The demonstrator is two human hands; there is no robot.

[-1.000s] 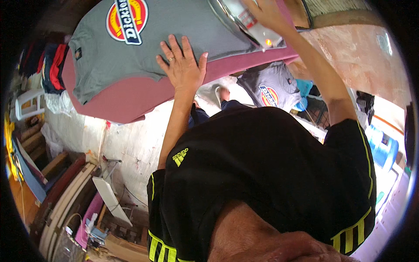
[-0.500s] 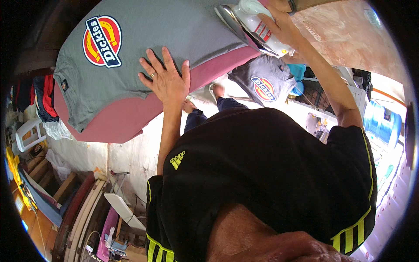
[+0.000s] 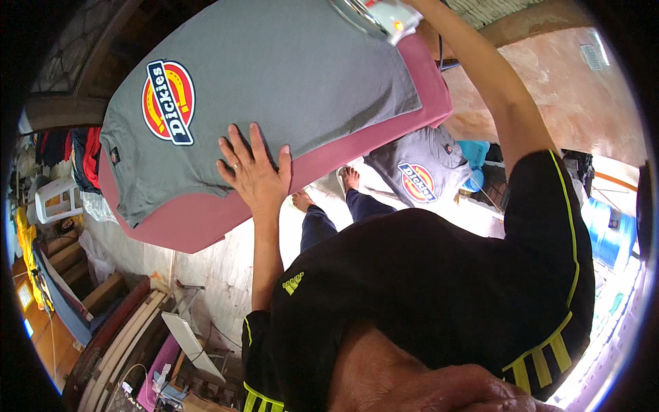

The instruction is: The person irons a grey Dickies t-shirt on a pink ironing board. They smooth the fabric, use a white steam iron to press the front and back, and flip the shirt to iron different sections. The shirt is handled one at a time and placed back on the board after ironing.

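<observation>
A grey T-shirt point(image 3: 274, 75) with a red, yellow and navy round print lies spread over a padded pink ironing board point(image 3: 182, 230). My left hand point(image 3: 259, 177) rests flat on the shirt near the board's close edge, fingers spread and a ring on one of them. At the upper edge of the view, a white iron point(image 3: 392, 20) with a shiny soleplate and a small lit orange lamp sits at the shirt's far right. My right hand point(image 3: 419, 4) is at the iron's handle, largely cut off by the frame, its fingers out of sight.
Below the board's right end hangs or lies a second grey printed shirt point(image 3: 415, 172). Blue containers point(image 3: 473, 154) and a large blue water bottle point(image 3: 607, 233) stand to the right. A white plastic stool point(image 3: 58, 199) and stacked boards point(image 3: 123, 343) are on the left.
The iron and my right hand have moved up and away, toward the shirt's far edge. My left hand stays flat on the shirt. The whole view has shifted, showing more of the board's right end.
</observation>
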